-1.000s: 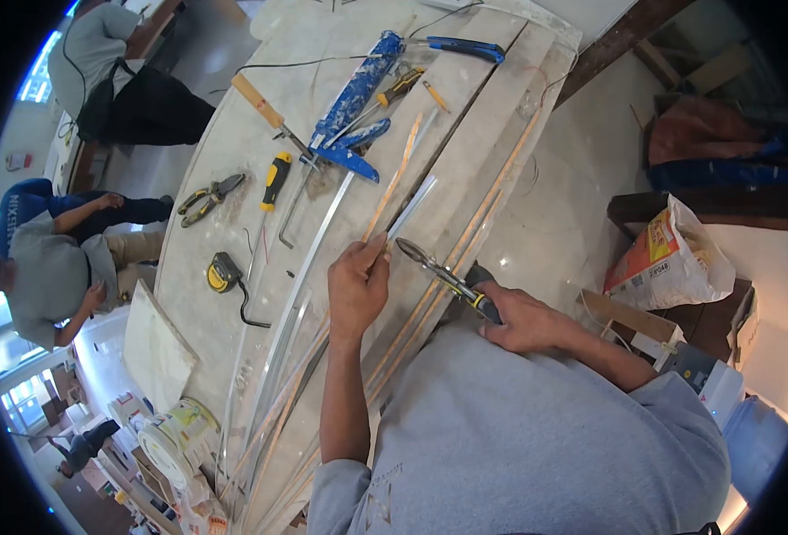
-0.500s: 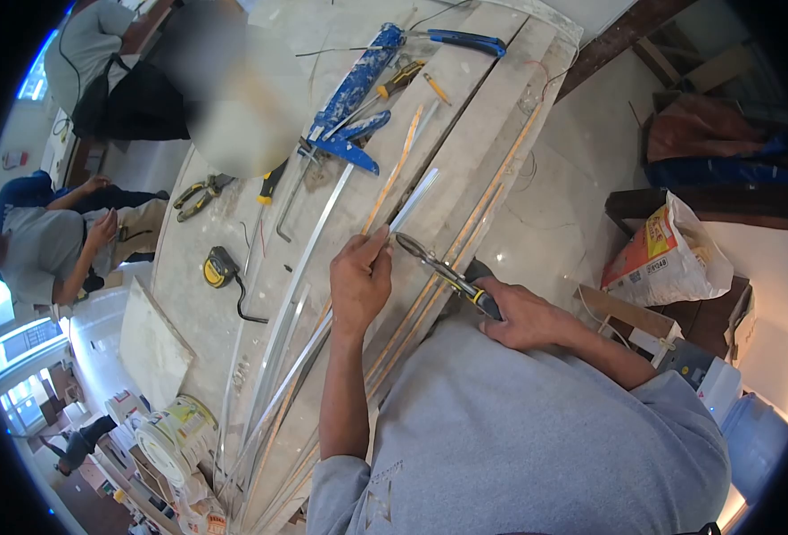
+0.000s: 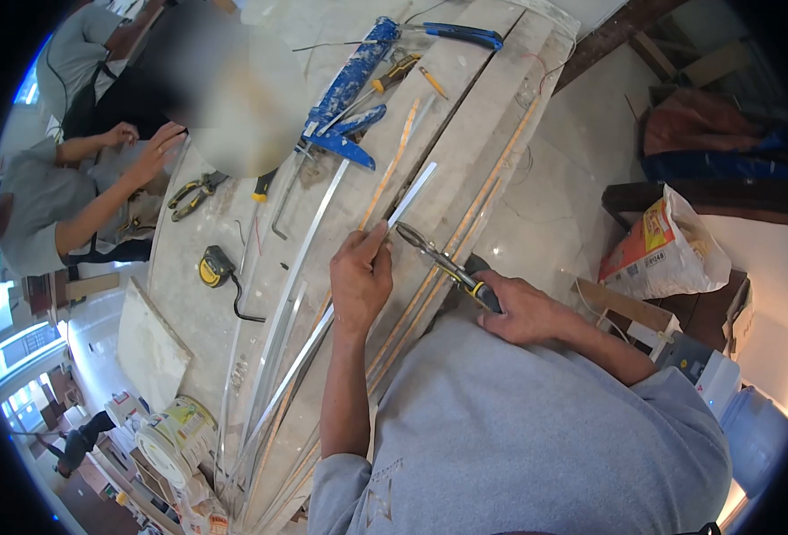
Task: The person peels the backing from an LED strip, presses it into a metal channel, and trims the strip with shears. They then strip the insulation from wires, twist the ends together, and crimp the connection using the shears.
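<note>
My left hand (image 3: 361,275) is closed around a thin silvery metal strip (image 3: 416,189), its thumb and forefinger pinching it over the board table. The strip sticks out beyond the fingertips and also runs back under the wrist. Black-and-yellow pliers (image 3: 455,269) are in my right hand (image 3: 521,308), which is wrapped round the handles. Their jaws point toward my left fingertips and sit right beside the strip. Long wood-coloured strips (image 3: 479,218) lie on the table below the pliers.
On the table (image 3: 492,116) lie a blue caulking gun (image 3: 354,76), a blue utility knife (image 3: 463,35), another pair of pliers (image 3: 196,194) and a tape measure (image 3: 217,266). A bucket (image 3: 176,437) stands lower left. A co-worker (image 3: 46,205) is at the left edge, hands raised.
The strip in my left hand has turned slightly, showing a flatter, brighter face. The co-worker at the left has moved nearer the table. My hands have hardly shifted.
</note>
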A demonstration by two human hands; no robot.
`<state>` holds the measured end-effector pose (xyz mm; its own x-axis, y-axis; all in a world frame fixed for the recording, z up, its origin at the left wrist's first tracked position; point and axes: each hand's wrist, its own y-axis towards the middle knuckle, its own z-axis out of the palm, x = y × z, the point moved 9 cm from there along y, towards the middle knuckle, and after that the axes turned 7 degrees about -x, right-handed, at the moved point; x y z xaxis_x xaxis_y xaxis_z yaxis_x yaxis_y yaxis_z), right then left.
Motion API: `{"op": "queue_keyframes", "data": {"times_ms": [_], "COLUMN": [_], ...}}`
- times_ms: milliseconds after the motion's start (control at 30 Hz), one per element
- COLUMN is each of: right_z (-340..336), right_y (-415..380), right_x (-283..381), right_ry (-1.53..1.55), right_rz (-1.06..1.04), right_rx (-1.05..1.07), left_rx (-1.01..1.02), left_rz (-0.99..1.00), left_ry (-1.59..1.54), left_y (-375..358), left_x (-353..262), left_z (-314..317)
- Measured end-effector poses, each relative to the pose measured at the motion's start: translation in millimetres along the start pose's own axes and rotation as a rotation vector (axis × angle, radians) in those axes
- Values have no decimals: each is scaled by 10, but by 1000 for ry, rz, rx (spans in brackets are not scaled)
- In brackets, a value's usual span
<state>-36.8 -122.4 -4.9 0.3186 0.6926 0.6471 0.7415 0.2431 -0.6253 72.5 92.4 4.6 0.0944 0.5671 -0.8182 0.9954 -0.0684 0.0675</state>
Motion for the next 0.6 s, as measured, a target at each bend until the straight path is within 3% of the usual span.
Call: {"op": "queue_keyframes", "data": {"times_ms": [600], "right_z": [26], "right_y": [7], "right_x": [34], "right_ry": [20], "right_rz": [-19], "right_rx": [28], "left_rx": [-7], "left_rz": [9], "left_ry": [34], "left_y": [8], "left_x": [-16], "left_z": [11]}}
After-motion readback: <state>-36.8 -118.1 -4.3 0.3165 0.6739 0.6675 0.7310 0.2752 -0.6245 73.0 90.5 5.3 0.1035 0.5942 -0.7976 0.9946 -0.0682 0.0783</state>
